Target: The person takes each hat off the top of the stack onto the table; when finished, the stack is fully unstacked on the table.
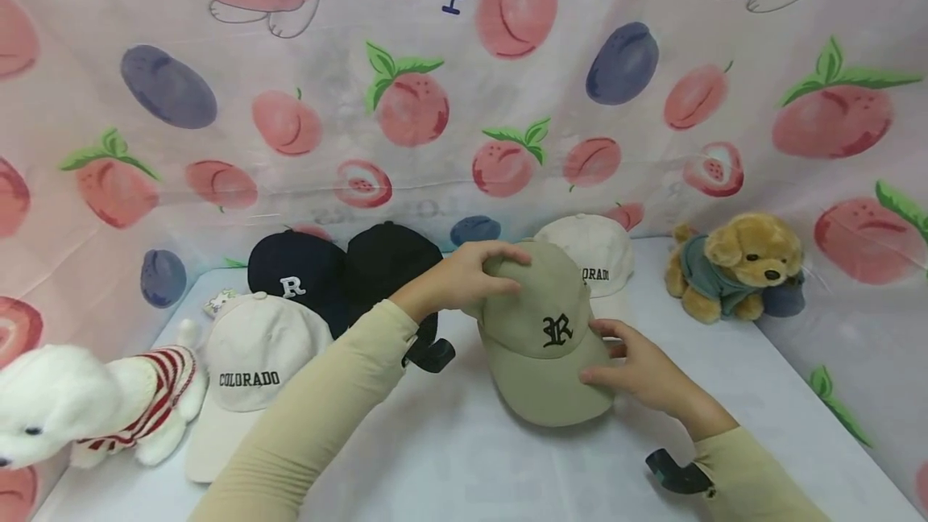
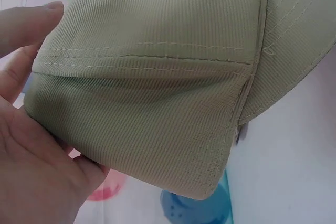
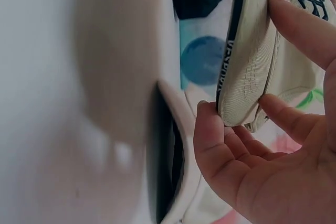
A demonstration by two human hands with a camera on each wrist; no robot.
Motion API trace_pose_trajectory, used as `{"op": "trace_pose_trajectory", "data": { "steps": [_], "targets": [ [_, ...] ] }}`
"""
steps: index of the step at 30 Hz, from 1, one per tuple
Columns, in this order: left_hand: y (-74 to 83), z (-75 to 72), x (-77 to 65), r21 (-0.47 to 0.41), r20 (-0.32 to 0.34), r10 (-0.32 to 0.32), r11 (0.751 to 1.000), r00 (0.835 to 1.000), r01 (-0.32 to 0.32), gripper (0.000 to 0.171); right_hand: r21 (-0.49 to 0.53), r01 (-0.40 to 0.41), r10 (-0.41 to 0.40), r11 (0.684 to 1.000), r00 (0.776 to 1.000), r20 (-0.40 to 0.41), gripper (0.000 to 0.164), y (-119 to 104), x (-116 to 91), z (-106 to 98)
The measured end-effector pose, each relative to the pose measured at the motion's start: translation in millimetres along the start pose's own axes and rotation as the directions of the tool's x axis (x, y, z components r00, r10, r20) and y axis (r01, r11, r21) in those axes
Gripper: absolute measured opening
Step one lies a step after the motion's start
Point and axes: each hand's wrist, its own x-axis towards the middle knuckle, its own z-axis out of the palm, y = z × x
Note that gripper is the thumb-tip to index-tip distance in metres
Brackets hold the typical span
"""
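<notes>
Both hands hold a khaki baseball cap [image 1: 532, 300] with a black letter R, its brim towards me and tilted down. At the crown's upper left, my left hand [image 1: 471, 276] grips it; the left wrist view shows the thumb and fingers round the back of the cap [image 2: 147, 108]. My right hand [image 1: 641, 369] pinches the brim's right side, with thumb and fingers on its edge in the right wrist view. A shadow lies on the table beneath the cap, which is held off the surface. Behind it, partly hidden, stands a white COLORADO cap [image 1: 583, 236].
At left on the white table [image 1: 435, 457] sit another white COLORADO cap [image 1: 254, 341], a navy cap [image 1: 290, 260] and a black cap [image 1: 391, 256]. A white plush dog [image 1: 58, 401] is at far left, a brown plush dog [image 1: 754, 248] at back right.
</notes>
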Motion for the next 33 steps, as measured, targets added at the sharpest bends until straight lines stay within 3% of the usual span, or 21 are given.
{"op": "trace_pose_trajectory", "data": {
  "steps": [20, 27, 33],
  "targets": [
    [-17.9, -42.3, -59.8, 0.042, -0.107, -0.04, 0.998, 0.993, 0.045, 0.036, 0.114, 0.044, -0.053, 0.992, 0.996, 0.076, 0.083, -34.5, 13.7, 53.7],
    [-24.5, -55.4, -77.6, 0.061, -0.133, -0.05, 0.996, 0.99, 0.058, 0.038, 0.115, 0.033, -0.043, 0.993, 0.995, 0.089, 0.079, -45.5, 15.9, 73.5],
    [-28.6, -64.5, -90.0, 0.082, -0.158, -0.067, 0.993, 0.985, 0.081, 0.037, 0.156, 0.068, -0.088, 0.985, 0.988, 0.126, 0.074, -52.6, 17.6, 88.5]
  ]
}}
